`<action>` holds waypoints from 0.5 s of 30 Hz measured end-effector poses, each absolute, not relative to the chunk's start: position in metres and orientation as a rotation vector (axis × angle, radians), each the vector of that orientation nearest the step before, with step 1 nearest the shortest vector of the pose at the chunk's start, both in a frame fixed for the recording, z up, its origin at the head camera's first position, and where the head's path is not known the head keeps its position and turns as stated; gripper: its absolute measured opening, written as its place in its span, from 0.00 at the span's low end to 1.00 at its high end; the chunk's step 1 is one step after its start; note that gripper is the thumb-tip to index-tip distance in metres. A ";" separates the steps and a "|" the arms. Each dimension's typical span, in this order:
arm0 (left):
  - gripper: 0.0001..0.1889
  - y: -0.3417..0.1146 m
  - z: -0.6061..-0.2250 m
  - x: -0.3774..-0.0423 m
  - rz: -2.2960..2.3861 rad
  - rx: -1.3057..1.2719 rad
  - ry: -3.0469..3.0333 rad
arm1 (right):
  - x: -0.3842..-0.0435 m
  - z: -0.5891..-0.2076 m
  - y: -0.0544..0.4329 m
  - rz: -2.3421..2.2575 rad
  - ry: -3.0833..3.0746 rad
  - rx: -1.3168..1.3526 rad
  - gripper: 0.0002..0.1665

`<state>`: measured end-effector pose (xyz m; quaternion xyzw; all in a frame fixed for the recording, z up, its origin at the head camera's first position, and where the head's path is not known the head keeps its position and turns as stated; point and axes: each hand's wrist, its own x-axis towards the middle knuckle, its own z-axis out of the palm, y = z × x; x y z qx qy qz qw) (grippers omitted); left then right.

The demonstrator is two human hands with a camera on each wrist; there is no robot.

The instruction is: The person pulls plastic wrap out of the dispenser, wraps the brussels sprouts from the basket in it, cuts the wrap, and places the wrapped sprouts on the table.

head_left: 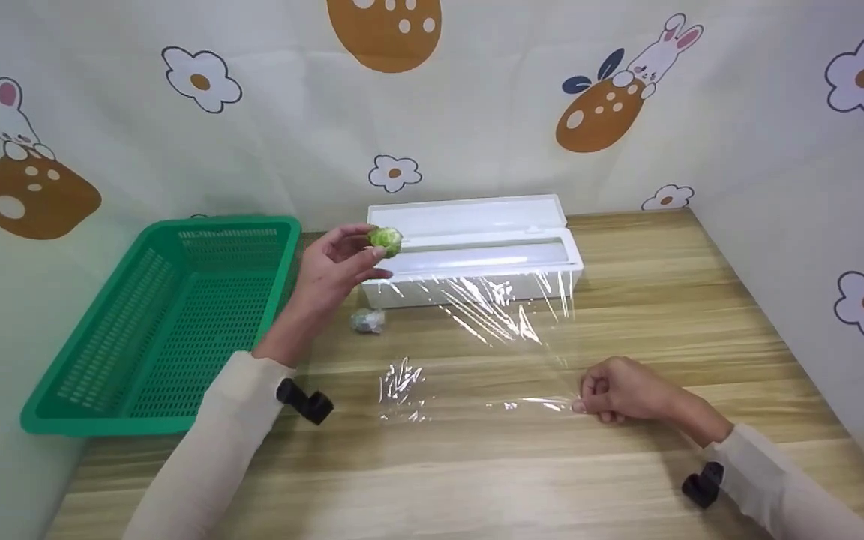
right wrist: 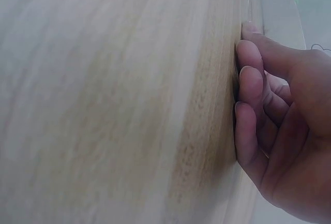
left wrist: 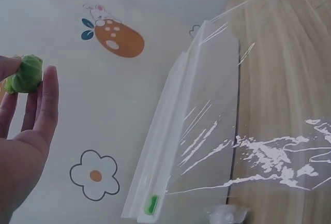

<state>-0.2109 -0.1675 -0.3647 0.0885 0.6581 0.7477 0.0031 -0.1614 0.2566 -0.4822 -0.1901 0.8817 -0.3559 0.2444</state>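
Head view: A small green vegetable [head_left: 387, 241], round and leafy, is held up by the left end of an open white box [head_left: 469, 217], pinched between the thumb and fingers of a person's left hand [head_left: 331, 266]. The left forearm reaches forward beside a green basket [head_left: 94, 426]. Clear film [head_left: 477, 352], glossy and creased, stretches from the box across a wooden table [head_left: 492, 487] to the right hand [head_left: 623, 390], which grips its corner with thumb and forefinger, low at the right.

Left wrist view: The vegetable shows pale veins and a yellowish-green end, gripped by the fingertips, the palm clear of it. Film glints beyond.

Right wrist view: The thumb presses toward the curled forefinger, the other fingers folded beside it, close to the tabletop; whether they touch it cannot be told.
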 end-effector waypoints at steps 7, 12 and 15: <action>0.18 -0.147 -0.382 -0.202 2.329 0.360 1.971 | -0.161 -0.482 0.257 -0.980 2.400 -0.499 0.15; 0.18 -0.135 -0.399 -0.197 2.267 0.402 1.963 | -0.161 -0.482 0.257 -0.981 2.404 -0.514 0.15; 0.19 -0.128 -0.411 -0.194 2.205 0.411 1.957 | -0.161 -0.482 0.257 -0.977 2.406 -0.511 0.15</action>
